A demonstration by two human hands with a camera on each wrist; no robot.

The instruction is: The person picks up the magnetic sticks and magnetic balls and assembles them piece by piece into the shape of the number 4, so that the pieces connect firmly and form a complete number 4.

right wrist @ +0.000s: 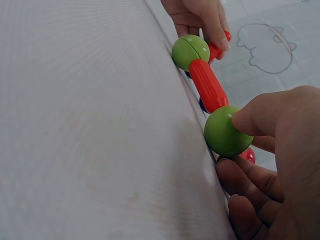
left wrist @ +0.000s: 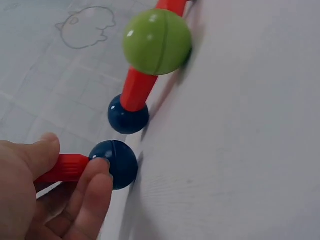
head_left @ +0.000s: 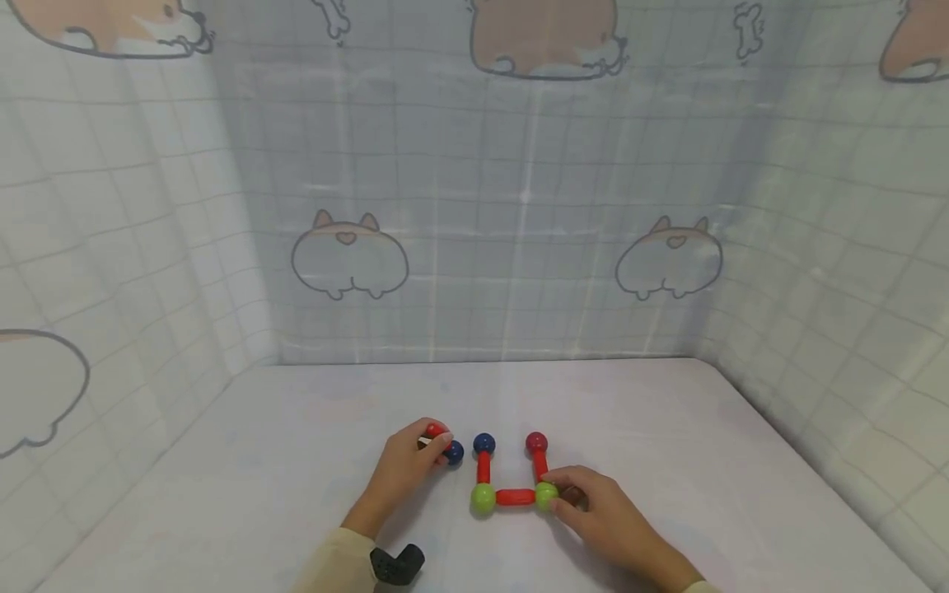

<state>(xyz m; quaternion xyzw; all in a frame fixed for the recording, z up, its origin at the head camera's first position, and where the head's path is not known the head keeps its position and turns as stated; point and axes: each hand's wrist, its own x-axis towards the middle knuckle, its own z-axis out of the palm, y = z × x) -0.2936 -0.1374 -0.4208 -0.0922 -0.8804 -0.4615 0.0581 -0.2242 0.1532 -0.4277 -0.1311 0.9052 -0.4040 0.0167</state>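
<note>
On the table lies a U-shaped toy frame of balls and red rods. A left green ball (head_left: 483, 498) and a right green ball (head_left: 546, 496) are joined by a red rod (head_left: 515, 497). From each, another red rod runs away from me, one ending in a blue ball (head_left: 484, 445), one in a dark red ball (head_left: 537, 443). My right hand (head_left: 604, 511) pinches the right green ball between thumb and fingers. Left of the frame, my left hand (head_left: 404, 465) grips a red rod (left wrist: 67, 167) tipped with a blue ball (left wrist: 122, 165), apart from the frame's blue ball.
A white table surface (head_left: 296, 445) spreads around the pieces. Behind it hangs a gridded curtain (head_left: 511, 247) with cartoon dog prints, and similar cloth stands at both sides. A black device (head_left: 398, 565) sits by my left wrist.
</note>
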